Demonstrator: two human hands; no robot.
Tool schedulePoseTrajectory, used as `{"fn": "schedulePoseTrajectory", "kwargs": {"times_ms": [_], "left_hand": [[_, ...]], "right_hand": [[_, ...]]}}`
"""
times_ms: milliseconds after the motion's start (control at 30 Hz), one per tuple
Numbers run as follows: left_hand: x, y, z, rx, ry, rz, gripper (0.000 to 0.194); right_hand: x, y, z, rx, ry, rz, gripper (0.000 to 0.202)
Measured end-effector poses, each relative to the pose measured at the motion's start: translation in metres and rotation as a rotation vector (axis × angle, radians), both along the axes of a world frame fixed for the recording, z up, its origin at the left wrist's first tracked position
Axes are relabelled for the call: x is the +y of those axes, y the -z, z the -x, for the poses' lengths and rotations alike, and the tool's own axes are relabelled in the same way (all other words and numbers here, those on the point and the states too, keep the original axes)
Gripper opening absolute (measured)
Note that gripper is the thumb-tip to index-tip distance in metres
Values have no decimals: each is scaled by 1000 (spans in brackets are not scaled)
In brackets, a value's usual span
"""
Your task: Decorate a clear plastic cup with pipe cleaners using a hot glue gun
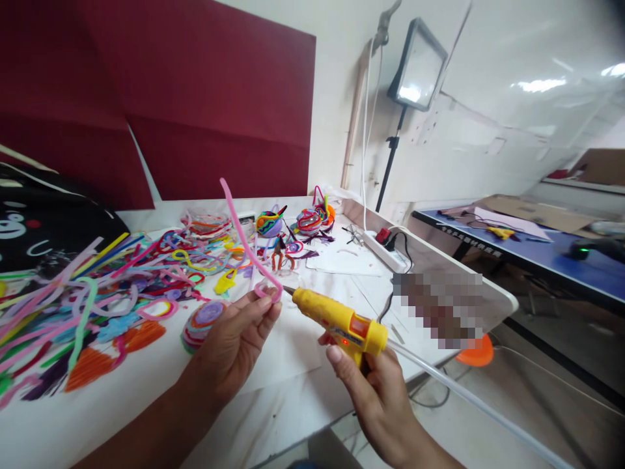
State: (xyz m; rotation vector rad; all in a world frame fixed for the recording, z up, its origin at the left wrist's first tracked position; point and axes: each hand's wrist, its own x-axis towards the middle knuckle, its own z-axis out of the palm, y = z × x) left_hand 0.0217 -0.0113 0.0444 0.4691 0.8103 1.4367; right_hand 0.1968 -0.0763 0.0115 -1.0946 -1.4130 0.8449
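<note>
Between the fingertips of my left hand is a pink pipe cleaner, bent into a loop at its lower end, its straight part rising to the upper left. My right hand grips a yellow hot glue gun by its handle. A small red light glows on the gun's side, and a long clear glue stick sticks out of its back. The nozzle points left, close to the pink loop; whether they touch I cannot tell. Behind my left hand lies a coiled pipe cleaner disc in several colours.
Many loose pipe cleaners and orange tassels cover the white table's left side. Colourful wrapped balls stand at the back. A power strip with a black cable lies near the right edge. Beyond are a lamp and a blue table.
</note>
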Motion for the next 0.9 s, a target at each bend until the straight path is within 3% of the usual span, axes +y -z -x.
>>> {"fn": "schedulePoseTrajectory", "kwargs": {"times_ms": [300,633,900], "left_hand": [[1,2,1,39,-15,19,25],[3,4,2,20,-3,32,26],[3,7,3,12,9,-16,22]], "right_hand": [[-1,4,-1,-59,38,-66,22],[-6,7,3,23,65,20,24],[16,-5,-11,402,-156,211,37]]}}
